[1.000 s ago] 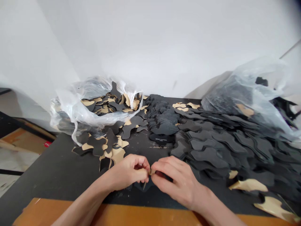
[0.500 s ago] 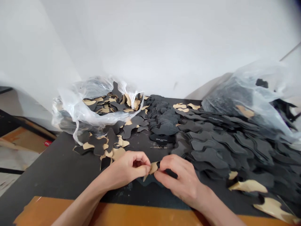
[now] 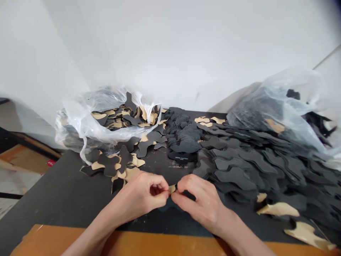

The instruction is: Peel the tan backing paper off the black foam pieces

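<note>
A tan piece (image 3: 172,189) is located at the lower centre of the frame, pinched between the fingertips of the left hand (image 3: 150,191) and right hand (image 3: 202,197). The open plastic bag (image 3: 80,122), centre left, contains black and tan pieces (image 3: 130,102); the translucent bag (image 3: 295,110), right, contains dark pieces (image 3: 318,124).

The single view comes from the person's head, above and behind the bare left hand (image 3: 146,191) and bare right hand (image 3: 201,199), which show fairly near, low in the middle. It faces forward and down across the wide matte black tabletop (image 3: 69,193), from the flat glossy orange-brown sheet (image 3: 149,244) along the bottom edge to the plain white wall (image 3: 165,49) filling the upper part, farther off.
</note>
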{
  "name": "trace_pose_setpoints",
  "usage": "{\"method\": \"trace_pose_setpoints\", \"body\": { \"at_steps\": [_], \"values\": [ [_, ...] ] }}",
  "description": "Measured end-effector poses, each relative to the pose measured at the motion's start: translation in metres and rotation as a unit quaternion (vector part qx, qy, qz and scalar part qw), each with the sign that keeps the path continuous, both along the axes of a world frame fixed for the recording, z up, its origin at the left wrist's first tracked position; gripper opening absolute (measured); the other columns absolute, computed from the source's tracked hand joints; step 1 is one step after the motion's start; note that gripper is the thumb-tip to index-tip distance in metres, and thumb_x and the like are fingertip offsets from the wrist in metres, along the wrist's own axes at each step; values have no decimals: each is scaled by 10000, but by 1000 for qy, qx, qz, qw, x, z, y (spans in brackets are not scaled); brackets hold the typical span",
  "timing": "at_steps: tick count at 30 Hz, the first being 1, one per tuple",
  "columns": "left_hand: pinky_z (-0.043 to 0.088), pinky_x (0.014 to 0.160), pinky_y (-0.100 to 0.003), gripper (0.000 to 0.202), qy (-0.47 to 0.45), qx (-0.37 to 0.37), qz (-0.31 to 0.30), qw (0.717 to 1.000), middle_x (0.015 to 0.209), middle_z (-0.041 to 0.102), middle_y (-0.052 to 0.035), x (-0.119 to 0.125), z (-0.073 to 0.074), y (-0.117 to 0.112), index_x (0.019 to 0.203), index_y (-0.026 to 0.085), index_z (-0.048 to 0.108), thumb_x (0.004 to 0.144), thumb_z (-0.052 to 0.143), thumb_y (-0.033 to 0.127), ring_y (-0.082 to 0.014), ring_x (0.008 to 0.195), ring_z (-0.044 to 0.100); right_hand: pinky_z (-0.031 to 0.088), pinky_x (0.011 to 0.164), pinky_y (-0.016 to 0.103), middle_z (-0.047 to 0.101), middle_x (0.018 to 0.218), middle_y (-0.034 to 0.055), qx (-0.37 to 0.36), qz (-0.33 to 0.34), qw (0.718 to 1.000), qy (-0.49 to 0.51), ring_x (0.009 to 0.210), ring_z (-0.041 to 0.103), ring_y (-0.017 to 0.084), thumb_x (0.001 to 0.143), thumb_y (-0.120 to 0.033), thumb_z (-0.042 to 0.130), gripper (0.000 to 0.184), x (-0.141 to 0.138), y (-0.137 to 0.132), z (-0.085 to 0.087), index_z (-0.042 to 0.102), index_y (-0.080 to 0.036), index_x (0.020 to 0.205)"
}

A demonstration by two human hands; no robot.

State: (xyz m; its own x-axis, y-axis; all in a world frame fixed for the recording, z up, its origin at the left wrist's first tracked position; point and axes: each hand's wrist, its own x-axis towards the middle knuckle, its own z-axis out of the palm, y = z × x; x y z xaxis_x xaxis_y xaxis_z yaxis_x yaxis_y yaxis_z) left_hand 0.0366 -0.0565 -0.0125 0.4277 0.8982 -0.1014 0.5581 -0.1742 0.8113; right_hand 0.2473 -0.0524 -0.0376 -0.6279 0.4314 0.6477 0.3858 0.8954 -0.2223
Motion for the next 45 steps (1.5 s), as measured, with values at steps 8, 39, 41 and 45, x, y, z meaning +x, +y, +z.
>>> {"method": "trace_pose_setpoints", "body": {
  "at_steps": [8, 39, 41, 45],
  "values": [
    [325, 527, -179, 83, 34, 56, 24, 998, 573, 529, 67, 1, -3, 2, 651, 183, 537, 704, 523, 121, -78, 545, 474, 509, 740, 321, 649, 854, 84, 13, 13, 1000, 9, 866, 589, 204, 907, -47, 560, 135, -2, -1, -1, 654, -134, 866],
    [489, 918, -317, 286, -172, -19, 8, 985, 1024, 659, -33, -1, 1, 3, 1069, 208, 569, 816, 695, 255, -187, 995, 625, 465, 784, 284, 580, 956, 20, -242, -21, 951, 191, 883, 575, 154, 862, -53, 569, 215, -5, 1, -5, 478, -230, 943],
    [496, 879, -302, 205, -146, 3, 23, 989, 976, 668, -22, 1, -3, 3, 1017, 204, 589, 828, 664, 227, -179, 958, 637, 461, 783, 284, 575, 955, 23, -243, -24, 951, 188, 886, 570, 156, 863, -53, 566, 209, -6, 2, -6, 478, -227, 938],
    [494, 798, -277, 186, -114, 10, 49, 992, 944, 684, -9, 2, -12, 5, 988, 209, 595, 813, 655, 207, -175, 925, 658, 463, 788, 288, 571, 967, 32, -242, -20, 954, 173, 901, 568, 162, 864, -47, 559, 209, -7, 1, -8, 485, -224, 947]
  ]
}}
